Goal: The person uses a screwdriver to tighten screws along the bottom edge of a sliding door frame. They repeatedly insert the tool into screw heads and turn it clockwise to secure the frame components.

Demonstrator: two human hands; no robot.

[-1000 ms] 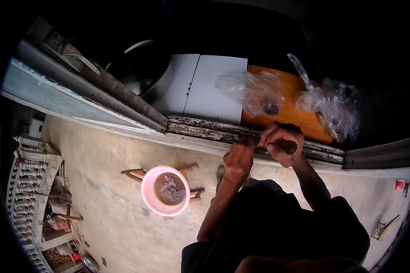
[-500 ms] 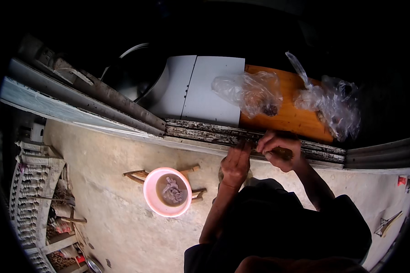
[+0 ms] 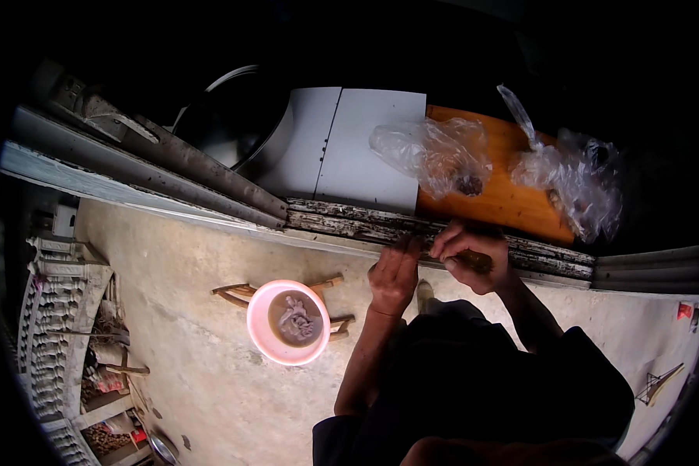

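My left hand [image 3: 394,277] rests on the dirty window track [image 3: 349,227], its fingers stretched forward side by side; the fingertips are hard to make out in the dark groove. Close to its right, my right hand [image 3: 485,252] is closed round a short amber-brown handle [image 3: 476,261]. The working end of that handle is lost in shadow, so its kind cannot be told. Thumb and forefinger of the right hand point left, toward the left fingertips. Dark grime and flaking paint cover the track's rails.
Beyond the track lie a white panel [image 3: 373,147] and an orange-brown board [image 3: 450,210] bearing two clear plastic bags [image 3: 435,151]. A large metal pot [image 3: 276,140] stands left. Below, a pink basin [image 3: 260,334] with murky water and a greyish cloth [image 3: 297,318] sits on a wooden stool [image 3: 330,284].
Both hands have shifted slightly left relative to the track, the left also a little apart from the right. The view itself has moved a bit. The right hand keeps its hold on the handle.
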